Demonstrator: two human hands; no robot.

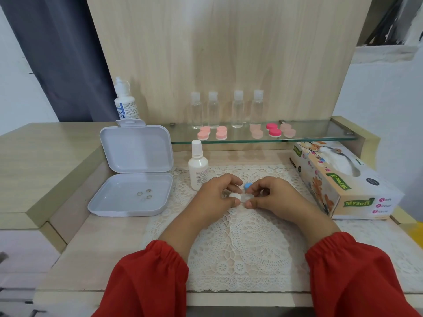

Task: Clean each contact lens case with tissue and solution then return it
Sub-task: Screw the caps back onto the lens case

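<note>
Head view looks down on a pale wooden surface (103,252) spread with a cream lace mat (240,248), where both hands meet near the middle. The left hand (216,195) and the right hand (272,194), each in a red sleeve, have their fingers curled round a small contact lens case (242,197); its clear body shows only between the thumbs, and a blue cap (248,185) peeks out above the right fingers. Whether a tissue is held with it cannot be made out. A small white solution bottle (198,168) stands just behind the left hand, and a tissue box (338,179) lies to the right, its far end partly tucked under a glass shelf (320,133). On that shelf sit pink lens cases (247,132) and four clear bottles (226,109). To the left an open white box (135,172) holds a few tiny round things, too small to identify. A larger bottle (125,100) stands behind it, its label partly hidden by the lid.
</note>
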